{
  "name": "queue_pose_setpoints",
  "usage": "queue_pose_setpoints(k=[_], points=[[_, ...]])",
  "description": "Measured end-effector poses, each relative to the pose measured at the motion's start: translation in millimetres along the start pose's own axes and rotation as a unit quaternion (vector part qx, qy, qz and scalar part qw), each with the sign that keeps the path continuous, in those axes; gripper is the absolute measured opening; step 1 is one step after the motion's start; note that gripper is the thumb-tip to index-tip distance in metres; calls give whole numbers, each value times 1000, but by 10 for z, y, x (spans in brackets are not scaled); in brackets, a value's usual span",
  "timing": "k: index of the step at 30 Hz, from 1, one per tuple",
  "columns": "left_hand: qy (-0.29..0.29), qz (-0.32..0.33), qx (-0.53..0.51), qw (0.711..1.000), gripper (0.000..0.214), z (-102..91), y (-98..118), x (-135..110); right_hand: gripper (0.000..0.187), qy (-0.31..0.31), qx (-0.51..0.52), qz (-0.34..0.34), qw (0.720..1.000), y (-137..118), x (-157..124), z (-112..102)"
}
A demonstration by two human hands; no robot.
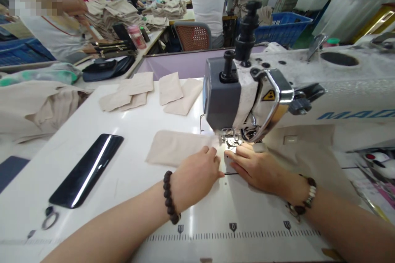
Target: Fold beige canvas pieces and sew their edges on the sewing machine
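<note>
A beige fabric piece (173, 148) lies flat on the white sewing table, its right end close to the presser foot (232, 143) of the sewing machine (228, 94). My left hand (196, 176) is closed at that end, fingers curled onto the cloth and thumb to the right; the fingertips are partly hidden. Just right of it, my right hand (257, 168) rests with fingers stretched out flat beside the lit needle area. Behind my right wrist, a larger beige cloth (311, 152) spreads under the machine arm. I cannot tell whether the two cloths join.
Several cut beige pieces (135, 88) lie at the back of the table. A black phone (86, 170) and its ring (50, 218) are at left, near a cloth pile (33, 107). Small tools (375, 164) sit at right. Other people work beyond, near a blue crate (282, 28).
</note>
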State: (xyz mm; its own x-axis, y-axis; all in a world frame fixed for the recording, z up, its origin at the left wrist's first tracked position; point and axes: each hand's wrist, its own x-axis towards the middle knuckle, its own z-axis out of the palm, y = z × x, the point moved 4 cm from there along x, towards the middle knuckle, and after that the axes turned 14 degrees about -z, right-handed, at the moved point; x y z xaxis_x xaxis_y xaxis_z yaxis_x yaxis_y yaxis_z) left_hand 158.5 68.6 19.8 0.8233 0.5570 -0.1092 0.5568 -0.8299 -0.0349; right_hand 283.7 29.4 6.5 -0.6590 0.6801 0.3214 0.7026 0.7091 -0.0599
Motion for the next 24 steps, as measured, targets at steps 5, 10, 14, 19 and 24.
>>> queue_pose_setpoints(k=[5, 10, 14, 19, 24], points=[[1, 31, 4, 1000, 21, 12, 64, -15, 26, -3, 7, 6, 1000, 8, 10, -4], [1, 34, -17, 999, 22, 15, 84, -15, 24, -8, 3, 5, 1000, 10, 7, -7], [-2, 25, -29, 999, 22, -13, 97, -25, 24, -7, -6, 4, 1000, 16, 3, -11], [-4, 35, -43, 998, 13, -14, 116, -50, 27, 13, 16, -34, 999, -23, -18, -30], [-38, 40, -63, 996, 11, 17, 141, -87, 27, 12, 48, -92, 995, -144, -53, -41]])
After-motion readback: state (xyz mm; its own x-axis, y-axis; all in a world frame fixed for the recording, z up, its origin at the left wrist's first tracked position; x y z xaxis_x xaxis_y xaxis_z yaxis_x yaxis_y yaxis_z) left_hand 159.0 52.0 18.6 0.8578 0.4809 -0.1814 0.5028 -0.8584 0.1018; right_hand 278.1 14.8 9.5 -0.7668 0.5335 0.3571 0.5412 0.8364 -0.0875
